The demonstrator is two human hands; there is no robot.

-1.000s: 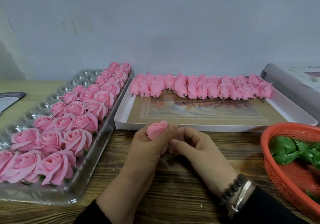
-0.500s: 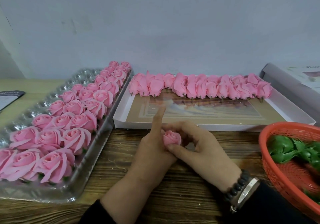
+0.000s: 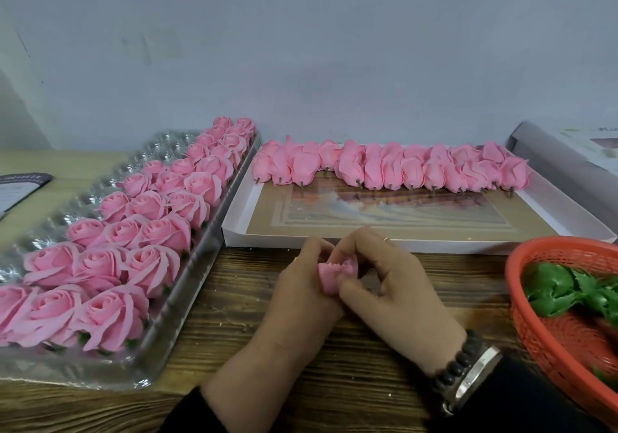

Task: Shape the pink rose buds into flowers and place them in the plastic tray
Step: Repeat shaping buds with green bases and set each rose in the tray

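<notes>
A pink rose bud (image 3: 334, 273) sits between both hands above the wooden table, just in front of the white box. My left hand (image 3: 297, 295) grips it from the left and below. My right hand (image 3: 384, 282) pinches its petals from the right with thumb and fingers. The clear plastic tray (image 3: 187, 285) lies at the left, with several shaped pink roses (image 3: 100, 265) in rows along its right side. A row of closed pink buds (image 3: 391, 168) lies along the far side of the white box (image 3: 418, 243).
A red plastic basket (image 3: 535, 329) with green leaf pieces (image 3: 568, 292) stands at the right edge. A grey lid (image 3: 551, 151) leans at the back right. A dark card (image 3: 20, 188) lies at the far left. The grey wall is close behind.
The bud has been turned in my hands and its petals show more spread. My left forefinger, raised half a second ago, has curled back onto the bud. My hands stayed in the same spot.
</notes>
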